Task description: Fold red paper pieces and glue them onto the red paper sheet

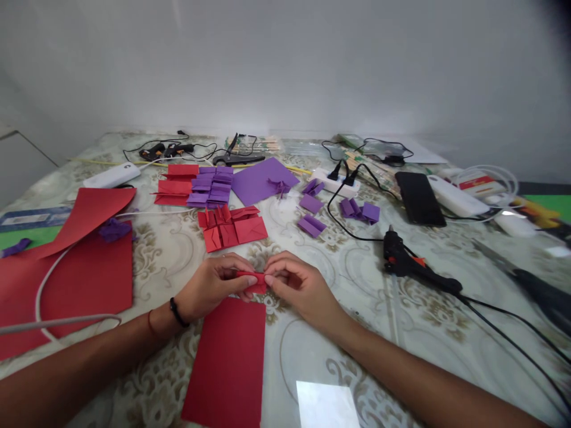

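Between both hands is a small folded piece of red paper (256,288). My left hand (218,279) pinches its left part with thumb and fingers, and my right hand (297,282) pinches its right end. Part of the piece is hidden behind the fingers. Just below lies a red paper strip (227,362), flat on the patterned tablecloth. Beyond the hands sit joined red folded pieces (234,229), with purple folded pieces (211,187) behind them. Loose purple folded pieces (311,226) lie farther right.
A black glue gun (419,270) trails its cord on the right, near scissors (535,291). A phone (419,199) and a white power strip (336,181) stand behind. Large red sheets (89,279) with a white cable across them cover the left. A purple sheet (256,181) lies at the back.
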Demonstrator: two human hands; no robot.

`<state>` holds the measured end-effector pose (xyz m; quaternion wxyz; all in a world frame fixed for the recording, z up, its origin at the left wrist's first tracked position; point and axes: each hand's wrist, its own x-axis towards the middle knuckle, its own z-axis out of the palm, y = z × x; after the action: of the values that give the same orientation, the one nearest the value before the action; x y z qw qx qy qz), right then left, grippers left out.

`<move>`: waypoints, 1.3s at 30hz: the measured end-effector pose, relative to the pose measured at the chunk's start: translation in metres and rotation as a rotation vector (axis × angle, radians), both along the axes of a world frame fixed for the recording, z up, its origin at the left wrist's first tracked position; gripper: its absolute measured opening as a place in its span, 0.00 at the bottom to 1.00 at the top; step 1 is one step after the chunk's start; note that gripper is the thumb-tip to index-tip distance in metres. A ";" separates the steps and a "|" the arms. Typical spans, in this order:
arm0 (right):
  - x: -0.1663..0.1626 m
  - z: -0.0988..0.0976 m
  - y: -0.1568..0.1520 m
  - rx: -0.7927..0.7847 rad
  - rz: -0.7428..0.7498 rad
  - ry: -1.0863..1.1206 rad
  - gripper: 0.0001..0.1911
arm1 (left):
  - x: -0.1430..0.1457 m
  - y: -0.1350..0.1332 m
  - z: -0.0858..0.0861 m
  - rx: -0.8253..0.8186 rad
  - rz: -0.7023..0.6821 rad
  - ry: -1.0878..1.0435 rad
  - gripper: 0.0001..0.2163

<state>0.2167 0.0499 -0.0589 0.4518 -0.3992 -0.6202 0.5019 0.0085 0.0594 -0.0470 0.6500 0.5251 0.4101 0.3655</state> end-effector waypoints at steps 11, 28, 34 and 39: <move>-0.001 0.001 0.000 0.040 -0.021 -0.047 0.06 | -0.001 -0.001 -0.001 0.051 0.010 0.000 0.08; 0.001 0.005 -0.004 0.076 0.029 -0.026 0.08 | -0.007 -0.002 0.000 0.295 0.053 0.162 0.07; -0.001 0.009 -0.010 0.143 0.085 -0.155 0.06 | -0.006 -0.004 0.004 0.348 -0.011 0.189 0.10; -0.001 0.011 -0.010 0.111 0.030 -0.214 0.12 | -0.003 -0.006 0.002 0.230 -0.032 0.099 0.12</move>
<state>0.2153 0.0399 -0.0475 0.3971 -0.4156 -0.6975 0.4279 0.0053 0.0538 -0.0454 0.5703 0.6199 0.3887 0.3733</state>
